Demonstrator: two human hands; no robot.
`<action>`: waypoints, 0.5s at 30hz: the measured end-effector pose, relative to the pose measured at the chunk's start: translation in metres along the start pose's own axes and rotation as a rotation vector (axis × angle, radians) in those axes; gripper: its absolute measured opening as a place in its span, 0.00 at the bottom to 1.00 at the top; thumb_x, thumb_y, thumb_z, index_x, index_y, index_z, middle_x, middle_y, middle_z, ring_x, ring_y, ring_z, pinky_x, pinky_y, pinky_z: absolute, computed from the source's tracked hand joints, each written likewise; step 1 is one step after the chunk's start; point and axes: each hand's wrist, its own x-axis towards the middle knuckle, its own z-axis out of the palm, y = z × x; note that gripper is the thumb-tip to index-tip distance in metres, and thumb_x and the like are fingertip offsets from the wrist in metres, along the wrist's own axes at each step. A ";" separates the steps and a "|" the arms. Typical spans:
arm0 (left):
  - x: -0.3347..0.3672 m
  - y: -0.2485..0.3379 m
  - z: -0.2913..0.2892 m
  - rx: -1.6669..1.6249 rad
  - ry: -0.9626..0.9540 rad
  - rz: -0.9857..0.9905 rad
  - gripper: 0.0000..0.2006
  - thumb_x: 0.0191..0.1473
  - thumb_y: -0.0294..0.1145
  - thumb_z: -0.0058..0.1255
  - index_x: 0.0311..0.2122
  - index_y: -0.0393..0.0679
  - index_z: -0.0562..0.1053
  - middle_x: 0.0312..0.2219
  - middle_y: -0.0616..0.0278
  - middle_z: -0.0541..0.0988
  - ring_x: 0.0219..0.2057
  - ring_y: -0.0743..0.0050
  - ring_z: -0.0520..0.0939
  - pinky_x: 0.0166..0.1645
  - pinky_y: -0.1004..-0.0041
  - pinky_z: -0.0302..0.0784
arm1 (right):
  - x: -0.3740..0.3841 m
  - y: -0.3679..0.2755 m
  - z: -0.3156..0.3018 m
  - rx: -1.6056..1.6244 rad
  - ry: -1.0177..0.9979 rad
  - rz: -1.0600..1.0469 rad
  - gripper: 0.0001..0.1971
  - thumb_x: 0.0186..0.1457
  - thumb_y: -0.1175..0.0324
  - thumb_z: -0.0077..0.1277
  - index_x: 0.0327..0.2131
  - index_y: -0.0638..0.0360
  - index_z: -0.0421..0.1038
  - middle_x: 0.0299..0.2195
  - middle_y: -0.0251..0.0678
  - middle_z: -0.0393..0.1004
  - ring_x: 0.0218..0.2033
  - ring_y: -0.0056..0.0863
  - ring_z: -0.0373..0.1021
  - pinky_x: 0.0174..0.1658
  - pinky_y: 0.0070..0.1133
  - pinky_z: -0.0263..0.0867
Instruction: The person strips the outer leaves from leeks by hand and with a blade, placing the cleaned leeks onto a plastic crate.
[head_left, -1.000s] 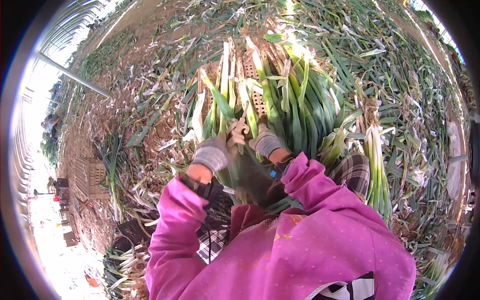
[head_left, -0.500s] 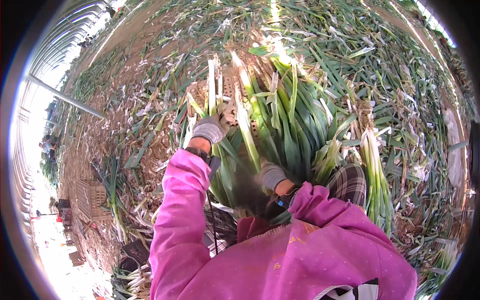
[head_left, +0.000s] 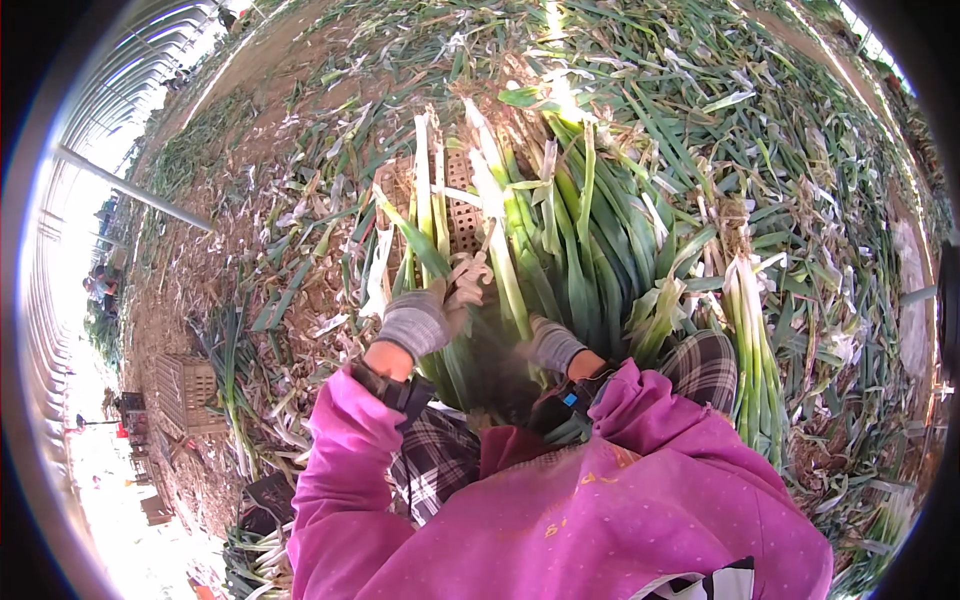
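In the head view I count two hands, both mine and gloved, with one dark band at each wrist. In front of me lies one spread of leeks [head_left: 595,250], which overlap too much for me to number; two pale stalks [head_left: 432,190] stand out side by side at its left, and one long white-stemmed leek [head_left: 507,270] slants down toward my right side. One tan perforated crate [head_left: 463,222] shows between the stems, partly covered by them. My left grip [head_left: 440,308] is at the lower left of the spread, its fingers bent and a little apart at the tips, against the green parts; I cannot tell whether they close around a stalk. My right grip [head_left: 555,345] is just beside it, at the lower end of the slanting leek; its fingertips are blurred, so I cannot tell how far open it is or whether it holds that stem. One separate leek bundle [head_left: 748,340] lies to the right, beyond my plaid-covered right knee [head_left: 703,365], roots pointing away from me. One slatted crate [head_left: 190,395] sits well apart at the left, and loose leaves and peelings [head_left: 840,250] litter the ground.
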 end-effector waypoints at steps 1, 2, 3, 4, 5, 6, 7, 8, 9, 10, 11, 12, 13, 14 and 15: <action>0.010 0.009 0.001 -0.001 -0.003 0.013 0.27 0.47 0.47 0.47 0.50 0.44 0.66 0.29 0.47 0.78 0.32 0.53 0.79 0.36 0.64 0.73 | -0.003 0.003 -0.003 0.005 -0.028 0.055 0.29 0.43 0.55 0.49 0.46 0.67 0.63 0.38 0.56 0.71 0.41 0.48 0.69 0.46 0.32 0.64; 0.021 0.018 -0.003 -0.003 -0.001 -0.023 0.26 0.47 0.44 0.48 0.51 0.44 0.66 0.29 0.47 0.78 0.32 0.54 0.79 0.36 0.64 0.73 | -0.006 0.005 -0.004 0.003 -0.019 0.061 0.29 0.43 0.55 0.49 0.46 0.67 0.63 0.38 0.56 0.71 0.41 0.48 0.69 0.46 0.32 0.64; 0.037 0.025 -0.008 -0.001 -0.004 -0.059 0.25 0.47 0.42 0.49 0.51 0.44 0.66 0.29 0.48 0.78 0.32 0.54 0.79 0.36 0.65 0.73 | -0.009 0.008 -0.003 -0.015 0.008 0.055 0.30 0.42 0.55 0.49 0.46 0.67 0.63 0.39 0.56 0.70 0.42 0.47 0.69 0.46 0.32 0.64; 0.063 0.020 0.001 -0.055 0.069 0.040 0.26 0.49 0.50 0.40 0.49 0.43 0.65 0.29 0.46 0.77 0.33 0.49 0.79 0.39 0.62 0.73 | -0.011 0.011 -0.003 -0.033 0.037 0.053 0.30 0.42 0.55 0.49 0.47 0.67 0.62 0.40 0.56 0.70 0.43 0.47 0.68 0.47 0.32 0.63; 0.091 -0.085 0.039 -0.605 0.191 0.214 0.24 0.51 0.49 0.37 0.49 0.44 0.65 0.34 0.45 0.77 0.37 0.49 0.77 0.42 0.63 0.72 | -0.018 -0.041 0.015 -0.061 -0.012 -0.085 0.30 0.42 0.55 0.49 0.47 0.67 0.62 0.40 0.56 0.70 0.43 0.47 0.68 0.47 0.32 0.63; 0.115 -0.084 0.038 -0.678 0.265 0.211 0.24 0.52 0.48 0.36 0.50 0.45 0.65 0.38 0.47 0.75 0.39 0.49 0.76 0.43 0.64 0.71 | -0.016 -0.038 0.015 -0.059 -0.027 -0.077 0.31 0.42 0.55 0.49 0.48 0.67 0.62 0.41 0.56 0.70 0.43 0.47 0.68 0.47 0.32 0.63; 0.128 -0.081 0.033 -0.745 0.344 0.205 0.24 0.52 0.48 0.36 0.50 0.45 0.65 0.42 0.48 0.74 0.41 0.49 0.75 0.45 0.65 0.71 | -0.017 -0.037 0.015 -0.055 -0.041 -0.077 0.31 0.42 0.55 0.49 0.48 0.67 0.62 0.41 0.56 0.69 0.44 0.46 0.68 0.48 0.31 0.62; 0.145 -0.008 0.011 -0.395 0.117 0.069 0.25 0.52 0.49 0.37 0.51 0.45 0.65 0.44 0.49 0.73 0.43 0.49 0.74 0.46 0.66 0.70 | -0.014 -0.002 0.002 -0.042 0.000 0.019 0.31 0.42 0.55 0.49 0.48 0.67 0.62 0.41 0.56 0.69 0.44 0.46 0.68 0.48 0.31 0.62; 0.141 0.053 -0.027 -0.005 -0.067 -0.070 0.25 0.52 0.49 0.37 0.51 0.45 0.65 0.45 0.50 0.72 0.44 0.49 0.73 0.48 0.67 0.69 | -0.015 0.022 -0.010 -0.069 0.008 0.085 0.31 0.42 0.55 0.49 0.48 0.67 0.62 0.42 0.56 0.69 0.44 0.46 0.68 0.48 0.31 0.62; 0.138 0.029 -0.026 -0.236 0.193 0.099 0.29 0.51 0.54 0.35 0.52 0.46 0.64 0.46 0.48 0.72 0.46 0.50 0.73 0.49 0.67 0.68 | -0.017 0.007 -0.006 -0.121 -0.026 0.045 0.31 0.42 0.55 0.49 0.48 0.67 0.61 0.42 0.56 0.69 0.44 0.46 0.68 0.49 0.31 0.62; 0.138 -0.005 -0.020 -0.227 0.217 0.048 0.29 0.51 0.54 0.35 0.52 0.46 0.64 0.46 0.48 0.72 0.46 0.50 0.73 0.49 0.67 0.68 | -0.018 -0.010 0.002 -0.138 -0.048 -0.005 0.31 0.42 0.55 0.49 0.48 0.67 0.61 0.42 0.56 0.69 0.44 0.46 0.68 0.49 0.31 0.62; 0.134 -0.044 -0.015 -0.264 0.244 0.024 0.29 0.51 0.55 0.35 0.53 0.45 0.64 0.46 0.47 0.72 0.47 0.51 0.73 0.50 0.67 0.68 | -0.019 -0.029 0.014 -0.178 -0.068 -0.046 0.30 0.42 0.56 0.50 0.47 0.66 0.62 0.41 0.56 0.69 0.44 0.46 0.68 0.48 0.31 0.62; 0.126 -0.068 -0.013 -0.305 0.264 0.015 0.30 0.51 0.55 0.34 0.53 0.45 0.64 0.46 0.47 0.72 0.48 0.52 0.72 0.51 0.66 0.68 | -0.018 -0.040 0.023 -0.213 -0.083 -0.070 0.29 0.42 0.57 0.50 0.46 0.66 0.63 0.41 0.56 0.69 0.44 0.47 0.68 0.48 0.31 0.63; 0.119 0.008 -0.028 -0.070 -0.076 -0.158 0.29 0.52 0.54 0.35 0.53 0.45 0.63 0.45 0.47 0.72 0.47 0.52 0.73 0.51 0.65 0.68 | -0.009 -0.002 0.011 -0.194 -0.059 0.027 0.29 0.42 0.57 0.50 0.46 0.66 0.63 0.41 0.56 0.69 0.44 0.47 0.68 0.48 0.31 0.63; 0.087 0.043 -0.044 -0.158 -0.131 -0.064 0.28 0.52 0.51 0.36 0.53 0.45 0.63 0.40 0.46 0.75 0.43 0.50 0.75 0.47 0.64 0.70 | -0.004 0.015 0.004 0.044 -0.008 0.028 0.26 0.42 0.59 0.50 0.44 0.65 0.64 0.37 0.52 0.70 0.39 0.43 0.68 0.43 0.30 0.63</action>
